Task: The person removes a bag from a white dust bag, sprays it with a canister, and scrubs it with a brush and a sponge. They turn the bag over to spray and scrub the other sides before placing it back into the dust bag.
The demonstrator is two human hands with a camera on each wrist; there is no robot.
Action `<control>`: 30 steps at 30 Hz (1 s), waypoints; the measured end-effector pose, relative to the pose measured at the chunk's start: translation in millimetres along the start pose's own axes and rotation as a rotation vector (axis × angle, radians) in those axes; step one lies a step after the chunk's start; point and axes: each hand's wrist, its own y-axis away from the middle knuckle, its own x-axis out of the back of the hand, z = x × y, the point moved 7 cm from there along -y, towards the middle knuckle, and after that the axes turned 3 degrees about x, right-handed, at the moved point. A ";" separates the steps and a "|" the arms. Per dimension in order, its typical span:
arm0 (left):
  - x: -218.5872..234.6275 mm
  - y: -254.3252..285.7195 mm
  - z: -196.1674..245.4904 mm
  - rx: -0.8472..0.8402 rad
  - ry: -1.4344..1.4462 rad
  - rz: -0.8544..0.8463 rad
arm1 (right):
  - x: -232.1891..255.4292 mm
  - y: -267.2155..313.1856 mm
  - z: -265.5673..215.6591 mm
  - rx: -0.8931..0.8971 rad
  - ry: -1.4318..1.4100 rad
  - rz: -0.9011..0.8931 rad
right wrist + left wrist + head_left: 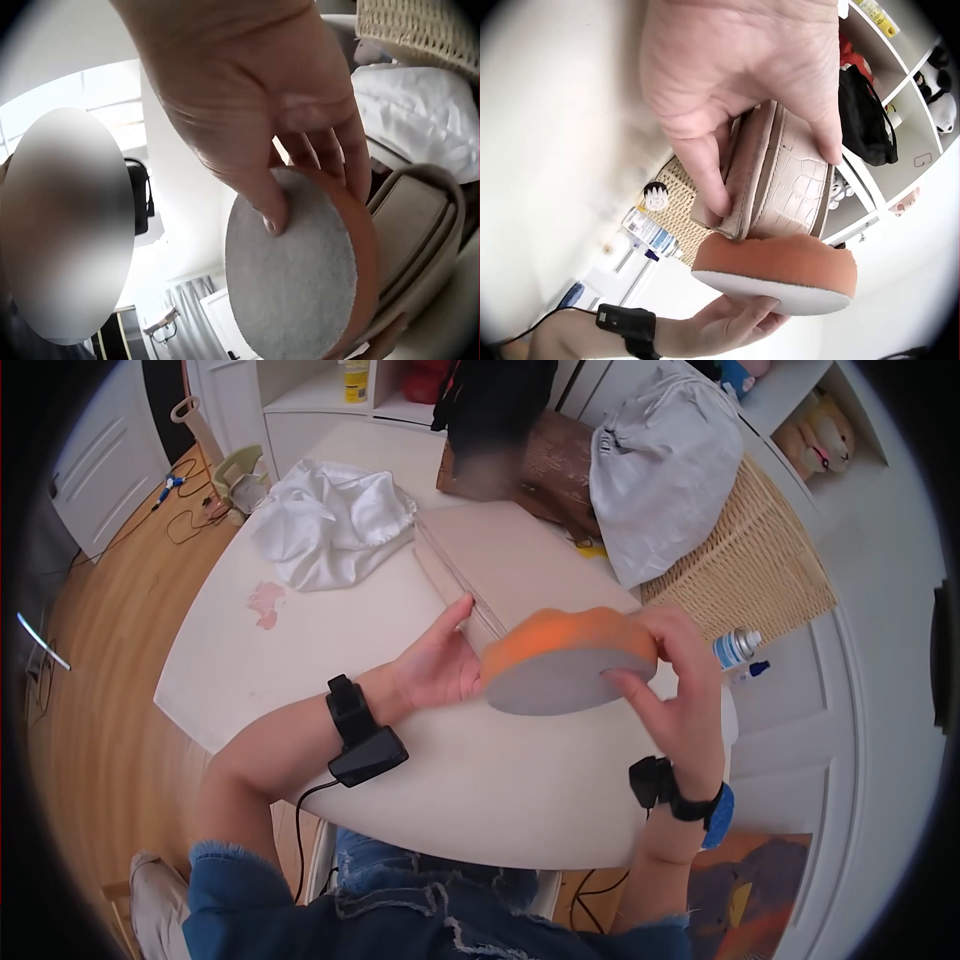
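Note:
A round orange sponge pad (570,643) with a flat grey backing hangs tilted above the table. My right hand (690,675) pinches its edge, thumb on the grey side and fingers behind. In the right wrist view the thumb presses on the grey face (292,277). A pale beige leather handbag (520,555) lies on the table with its flap side away from me. My left hand (440,665) grips the near end of the handbag, thumb on one side and fingers on the other. The left wrist view shows the crocodile-patterned leather (795,172) between them, close beside the pad.
White satin cloth (335,520) lies crumpled on the cream table (330,630) at the left. Behind the handbag stand a brown box (560,455), a white drawstring bag (660,470) and a woven basket (760,550). A spray can (737,647) is at the right.

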 end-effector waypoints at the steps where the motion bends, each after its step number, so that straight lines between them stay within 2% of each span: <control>1: -2.2 1.0 -1.1 0.021 -0.001 -0.018 | 1.6 0.9 -3.8 0.006 -0.006 -0.005; 3: -3.7 2.1 -2.0 0.032 0.005 -0.029 | 10.7 4.2 -5.6 0.009 0.112 0.064; 4: -7.2 0.0 -1.6 0.038 -0.010 -0.076 | 19.2 7.7 5.6 -0.065 0.164 0.117; 5: -10.2 -0.6 -2.6 0.048 -0.023 -0.122 | 25.4 10.3 14.8 -0.067 0.158 0.107; 7: -8.7 -0.9 -2.2 0.030 -0.068 -0.071 | 49.0 17.8 41.3 -0.205 0.216 0.199; 9: -8.6 -2.1 -2.4 0.021 -0.116 -0.023 | 55.3 21.4 43.3 -0.246 0.157 0.194; 12: -3.1 -2.6 -2.4 0.023 -0.160 0.066 | 42.2 22.4 30.5 -0.208 0.132 0.140; 14: -2.4 -0.4 -0.5 0.006 -0.148 0.040 | 21.8 20.5 19.0 -0.096 0.084 0.130; 15: 0.5 1.2 -1.4 0.014 -0.148 0.043 | 13.4 19.9 12.9 -0.103 0.084 0.134; 17: -2.4 3.3 -6.2 0.071 0.222 -0.075 | -3.5 16.6 -15.9 0.114 0.198 0.081; 19: -3.6 3.0 -5.5 0.065 0.114 -0.076 | -1.0 18.5 -23.7 0.133 0.211 0.074; 21: -5.1 1.6 -4.6 0.056 0.009 -0.079 | 13.7 20.5 -22.4 0.108 0.322 0.134; 26: -7.7 -1.5 -1.8 0.017 -0.098 -0.016 | 53.1 23.4 33.7 -0.044 0.386 0.277; 28: -6.9 -2.1 -0.8 0.016 -0.109 -0.013 | 67.6 26.7 58.8 -0.199 0.269 0.368; 30: -5.2 -2.3 0.5 0.012 -0.122 -0.011 | 69.6 27.3 61.0 -0.195 0.219 0.350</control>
